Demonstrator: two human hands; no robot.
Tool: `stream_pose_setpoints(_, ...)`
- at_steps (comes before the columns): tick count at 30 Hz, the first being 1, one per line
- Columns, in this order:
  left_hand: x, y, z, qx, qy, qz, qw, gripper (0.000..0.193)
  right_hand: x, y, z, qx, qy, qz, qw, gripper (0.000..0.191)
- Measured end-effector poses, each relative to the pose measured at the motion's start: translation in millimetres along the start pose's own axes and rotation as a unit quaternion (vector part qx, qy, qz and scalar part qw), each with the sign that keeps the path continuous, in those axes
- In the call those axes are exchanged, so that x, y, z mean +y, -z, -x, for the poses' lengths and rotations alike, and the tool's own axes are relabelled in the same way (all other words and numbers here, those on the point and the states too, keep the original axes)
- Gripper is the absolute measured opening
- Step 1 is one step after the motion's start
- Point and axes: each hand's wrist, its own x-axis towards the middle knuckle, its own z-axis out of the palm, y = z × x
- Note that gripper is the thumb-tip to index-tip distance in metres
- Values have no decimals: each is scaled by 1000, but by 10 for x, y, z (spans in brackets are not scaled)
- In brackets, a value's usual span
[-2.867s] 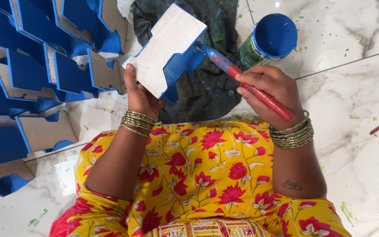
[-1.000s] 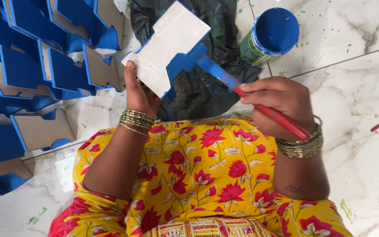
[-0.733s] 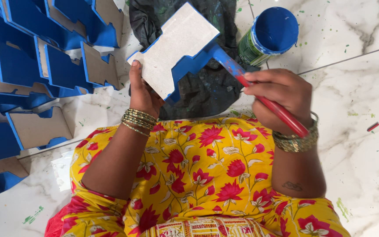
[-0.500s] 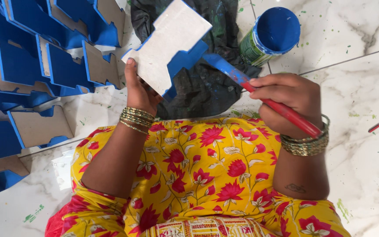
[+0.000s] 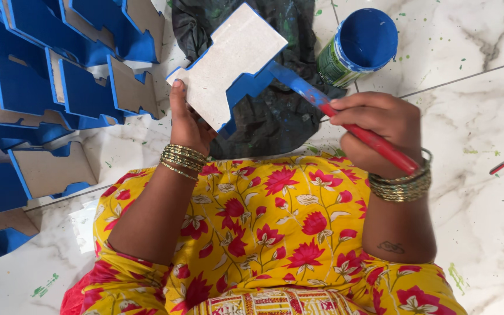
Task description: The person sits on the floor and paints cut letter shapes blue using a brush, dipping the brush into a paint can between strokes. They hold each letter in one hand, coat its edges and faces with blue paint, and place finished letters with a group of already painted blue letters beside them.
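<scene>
Right hand (image 5: 380, 125) grip on brush (image 5: 345, 119), left hand (image 5: 189, 119) raising board (image 5: 228, 61)

The board cutout (image 5: 228, 64) looks like raw grey fibreboard, matt and slightly rough, its edges coated glossy blue. The brush (image 5: 345, 119) has a smooth red handle. The floor (image 5: 473, 87) is polished marble tile — paint-flecked. The rag (image 5: 275, 111) is dark crumpled cloth.

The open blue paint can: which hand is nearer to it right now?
Right. The right hand with the brush sits just below the paint can; the left hand holds the board piece farther left.
</scene>
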Motion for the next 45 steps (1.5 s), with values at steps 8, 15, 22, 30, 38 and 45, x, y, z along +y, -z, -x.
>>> stream_pose_setpoints(8, -10, -45, 68, -82, 18, -32, 996, 111, 40, -151, -7, 55, 31, -5, 998, 27)
stream_pose_setpoints(15, 6, -51, 78, -117, 10, 21, 993, 106, 95, -216, -73, 21, 9, -2, 1000, 28)
stream_pose_setpoints(22, 139, 30, 0, -53, 3, 24, 998, 111, -28, 163, 88, 21, -25, -10, 999, 27)
stream_pose_setpoints(30, 98, -38, 62, -75, 23, 2, 997, 107, 6, -149, -64, 49, 67, -22, 996, 28)
stream_pose_setpoints(38, -14, -45, 77, -104, -9, 0, 995, 101, 55, -345, -178, -25, 77, 4, 997, 28)
stream_pose_setpoints(45, 140, -21, 23, -8, 3, 4, 1000, 107, -162, 35, -114, -80, 79, -7, 994, 25)
